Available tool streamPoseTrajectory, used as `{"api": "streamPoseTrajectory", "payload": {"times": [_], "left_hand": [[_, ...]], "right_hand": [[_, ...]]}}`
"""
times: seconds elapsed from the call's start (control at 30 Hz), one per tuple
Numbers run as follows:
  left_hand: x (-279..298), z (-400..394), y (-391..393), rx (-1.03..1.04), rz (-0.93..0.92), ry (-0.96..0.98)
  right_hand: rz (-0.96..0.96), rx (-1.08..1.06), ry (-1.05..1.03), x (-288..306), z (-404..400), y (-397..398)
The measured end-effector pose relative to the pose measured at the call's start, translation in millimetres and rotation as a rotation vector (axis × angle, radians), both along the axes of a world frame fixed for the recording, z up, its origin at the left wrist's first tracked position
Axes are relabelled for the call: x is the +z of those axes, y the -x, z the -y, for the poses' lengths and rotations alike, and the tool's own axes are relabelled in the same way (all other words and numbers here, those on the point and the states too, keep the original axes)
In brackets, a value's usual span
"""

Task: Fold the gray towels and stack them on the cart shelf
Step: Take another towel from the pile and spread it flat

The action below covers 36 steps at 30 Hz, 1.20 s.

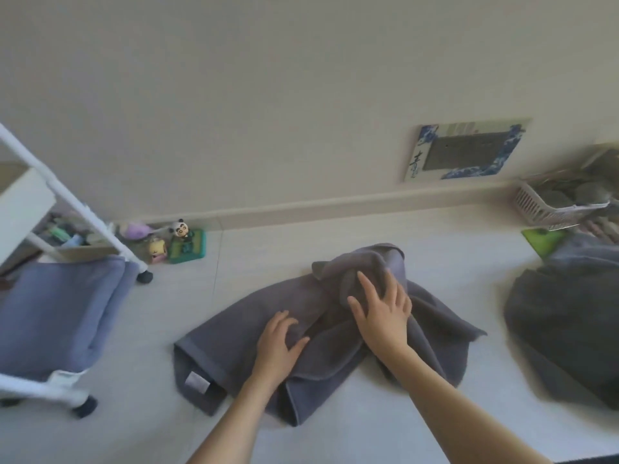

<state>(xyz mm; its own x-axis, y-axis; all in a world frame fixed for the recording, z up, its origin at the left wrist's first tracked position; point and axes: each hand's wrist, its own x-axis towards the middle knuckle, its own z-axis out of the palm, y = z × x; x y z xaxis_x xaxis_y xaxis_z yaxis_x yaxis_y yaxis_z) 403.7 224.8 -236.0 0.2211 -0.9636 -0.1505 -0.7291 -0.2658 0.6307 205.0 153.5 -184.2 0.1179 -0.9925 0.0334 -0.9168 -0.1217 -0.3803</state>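
**Both hands flat on rumpled towel**

Right hand [382, 313]: fingers spread, pressing a bunched hump. Left hand [278, 343]: fingers loosely spread, resting flat. Crumpled dark gray terry towel [234, 333] lies on pale floor [335, 430], betw. white wheeled cart [67, 209] w/ folded blue-gray towels [57, 309] and dark gray heap [566, 323].

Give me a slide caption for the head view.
Both hands spread a rumpled gray towel on the floor beside the cart.

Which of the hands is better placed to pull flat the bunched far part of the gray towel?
Probably the right hand: its spread fingers already rest on the gray towel hump. The left hand lies nearer, on flatter cloth.
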Motion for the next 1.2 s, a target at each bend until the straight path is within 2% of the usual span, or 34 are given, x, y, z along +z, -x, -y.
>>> {"api": "streamPoseTrajectory", "payload": {"times": [0.13,0.3,0.43,0.53,0.63,0.7,0.87,1.0,1.1,1.2], "left_hand": [[-4.5,-8.2,-14.4,0.073,-0.044,0.095],[21.2,-5.0,-33.0,0.139,-0.236,-0.017],[53.7,-2.1,-56.6,0.117,-0.237,-0.042],[83.6,3.5,-76.3,0.047,-0.192,-0.073],[112.6,9.3,-99.8,-0.008,-0.208,-0.109],[129.4,13.7,-121.3,-0.010,-0.239,-0.139],[160.7,35.0,-181.9,-0.061,-0.269,-0.294],[162.4,65.2,-232.9,-0.030,-0.025,-0.452],[142.1,89.3,-242.7,0.193,0.185,-0.295],[105.1,95.6,-226.8,0.249,0.470,-0.134]], "right_hand": [[-0.079,0.205,-0.006,-10.9,-5.1,-20.7],[-0.117,0.425,-0.043,-13.8,-10.8,-37.8],[-0.085,0.575,-0.081,-8.9,-9.5,-63.0],[-0.023,0.591,-0.085,1.7,3.3,-83.2],[-0.101,0.641,-0.112,15.8,20.9,-95.1],[-0.141,0.687,-0.160,32.3,32.8,-107.5],[-0.023,0.706,-0.375,87.5,72.4,-145.1],[-0.023,0.570,-0.278,94.7,106.9,-179.8],[0.041,0.363,-0.116,74.3,121.4,-213.4],[-0.058,0.411,-0.019,46.3,110.3,-234.7]]}}
